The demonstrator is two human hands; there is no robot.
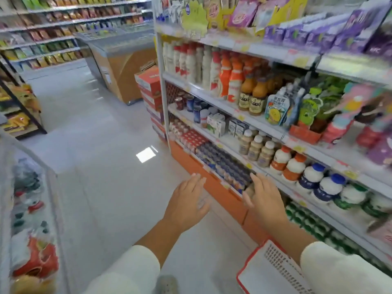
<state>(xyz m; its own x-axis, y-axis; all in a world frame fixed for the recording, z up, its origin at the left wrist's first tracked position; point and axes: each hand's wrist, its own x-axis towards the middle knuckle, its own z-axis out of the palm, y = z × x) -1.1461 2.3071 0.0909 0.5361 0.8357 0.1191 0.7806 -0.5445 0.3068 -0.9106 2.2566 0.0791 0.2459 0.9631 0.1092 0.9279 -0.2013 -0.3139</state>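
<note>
I stand in a shop aisle in front of a drinks shelf unit [224, 105]. My left hand [186, 204] is stretched forward over the floor, fingers straight, holding nothing. My right hand [265, 200] reaches toward the low shelf of small blue and red drink packs [222, 164], fingers straight and spread, also holding nothing. A white shopping basket with a red rim [267, 270] hangs under my right forearm. Both sleeves are white.
White milk bottles with blue, orange and green caps [318, 175] fill the lower right shelves. A glass-topped freezer [29, 209] stands at my left. Stacked red boxes [150, 90] and an orange chest freezer [125, 66] stand further down the pale tiled aisle [101, 145].
</note>
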